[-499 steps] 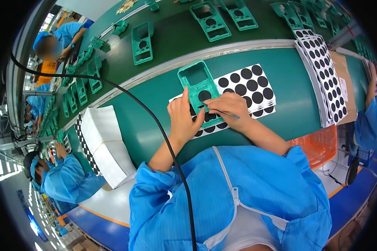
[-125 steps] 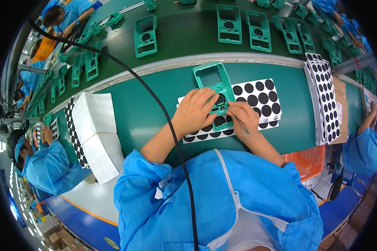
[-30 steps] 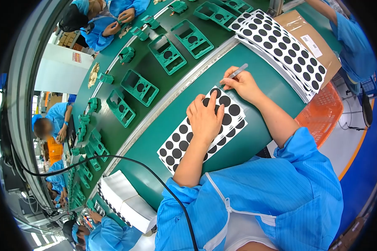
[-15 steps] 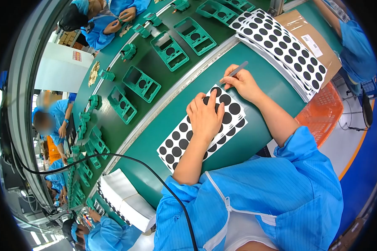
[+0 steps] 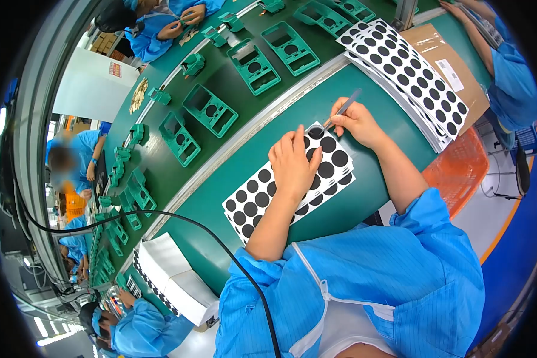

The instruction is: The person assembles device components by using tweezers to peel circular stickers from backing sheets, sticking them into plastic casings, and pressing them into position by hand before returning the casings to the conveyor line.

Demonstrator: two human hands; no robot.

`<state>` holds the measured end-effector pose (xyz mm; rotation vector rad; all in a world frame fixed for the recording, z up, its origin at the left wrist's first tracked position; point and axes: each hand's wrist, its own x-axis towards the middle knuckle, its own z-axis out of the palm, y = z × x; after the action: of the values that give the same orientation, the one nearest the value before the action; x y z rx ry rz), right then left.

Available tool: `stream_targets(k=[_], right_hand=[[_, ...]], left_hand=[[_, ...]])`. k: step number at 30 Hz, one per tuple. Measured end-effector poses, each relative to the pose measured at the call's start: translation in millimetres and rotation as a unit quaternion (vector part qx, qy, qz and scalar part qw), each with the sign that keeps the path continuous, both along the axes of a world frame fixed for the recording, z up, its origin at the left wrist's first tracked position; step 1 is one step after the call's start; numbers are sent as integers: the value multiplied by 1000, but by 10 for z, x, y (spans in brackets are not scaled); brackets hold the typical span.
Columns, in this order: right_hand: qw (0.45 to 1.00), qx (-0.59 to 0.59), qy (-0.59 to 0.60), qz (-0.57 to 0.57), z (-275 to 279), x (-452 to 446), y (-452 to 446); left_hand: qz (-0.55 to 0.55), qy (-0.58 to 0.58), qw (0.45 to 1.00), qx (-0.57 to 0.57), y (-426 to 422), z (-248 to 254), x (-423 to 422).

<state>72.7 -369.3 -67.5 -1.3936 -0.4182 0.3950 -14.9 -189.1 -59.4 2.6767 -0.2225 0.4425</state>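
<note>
A white sheet of round black stickers (image 5: 252, 200) lies on the green bench in front of me, with more such sheets showing beneath its lower edge. My left hand (image 5: 293, 167) rests on the upper half of that sheet, fingers stretched out and palm down, holding nothing. Slim grey tweezers (image 5: 347, 105) are pinched in my right hand (image 5: 359, 123) like a pen. Their tips point down at the black dot (image 5: 316, 132) in the sheet's top corner. Whether that dot's edge is lifted is too small to tell.
A thick stack of dotted sheets (image 5: 409, 77) lies at the upper right beside a cardboard box (image 5: 438, 51). Green plastic housings (image 5: 210, 111) stand on the conveyor beyond the metal rail. An orange basket (image 5: 459, 170) is at right. A black cable (image 5: 209, 225) crosses the view. Co-workers sit around.
The tweezers' tips have come down from above the sheet's corner onto the top corner dot. My left fingers have drawn slightly off that dot. The whole view has shifted a little.
</note>
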Motion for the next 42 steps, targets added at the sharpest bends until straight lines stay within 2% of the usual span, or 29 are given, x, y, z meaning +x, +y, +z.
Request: stream_targets(k=[2, 6, 8, 9, 11, 12, 14, 15, 19, 22, 24, 25, 27, 29, 30, 31, 33, 34, 36, 37, 38, 40, 42], right_hand=[[999, -4, -22, -47, -21, -57, 47], [1000, 10, -4, -20, -12, -84, 53], [986, 146, 76, 33, 18, -121, -18], [986, 145, 75, 36, -7, -99, -51], [946, 314, 81, -13, -75, -33, -95], [947, 312, 80, -6, -104, -28, -107], [952, 263, 110, -111, -78, -8, -51], [955, 250, 87, -131, -129, 4, -23], [963, 184, 58, -188, -226, 18, 13], [962, 177, 31, -204, -345, 66, -9], [966, 173, 19, -189, -378, 82, -24], [965, 172, 18, -198, -380, 78, -29], [964, 172, 10, -204, -395, 106, -34], [965, 164, 18, -205, -401, 85, -67], [965, 163, 14, -204, -408, 81, -81], [965, 162, 14, -207, -417, 86, -78], [964, 164, 10, -208, -421, 94, -76], [963, 171, 16, -209, -425, 100, -81], [960, 182, 15, -213, -426, 92, -57], [957, 184, 25, -222, -419, 84, -46], [955, 184, 37, -231, -402, 87, -37], [951, 199, 40, -231, -385, 98, -40], [945, 219, 60, -238, -385, 93, -45]], left_hand=[[9, -34, 999, -21, 66, 3, -49], [-21, -3, 1000, -8, 126, 15, -64], [-17, -3, 1000, -2, 140, 5, -60], [-19, 0, 1000, -9, 148, 4, -58], [-14, 1, 1000, -18, 166, -19, -62], [-19, -9, 999, -25, 166, -38, -68], [-25, -40, 998, -49, 176, -51, -60], [-26, -51, 996, -62, 178, -79, -58], [-16, -87, 988, -126, 230, -121, -88], [-9, -122, 973, -195, 266, -114, -107], [-31, -117, 951, -286, 332, -119, -108], [-54, -110, 917, -381, 413, -110, -77], [23, -212, 915, -342, 780, -160, 63], [139, -250, 887, -362, 1384, 54, 84], [210, -196, 827, -484, 1686, 81, 75], [288, -275, 859, -323, 2107, -86, 109], [338, -306, 873, -174, 2813, -207, -120], [380, -293, 861, -170, 3101, -254, -270], [487, -267, 829, -57, 3588, -379, -621], [586, -241, 765, -115, 3751, -404, -709], [638, -242, 721, -122, 3859, -376, -777], [669, -233, 699, -91, 4048, -371, -856], [655, -215, 720, -85, 4243, -395, -854]])
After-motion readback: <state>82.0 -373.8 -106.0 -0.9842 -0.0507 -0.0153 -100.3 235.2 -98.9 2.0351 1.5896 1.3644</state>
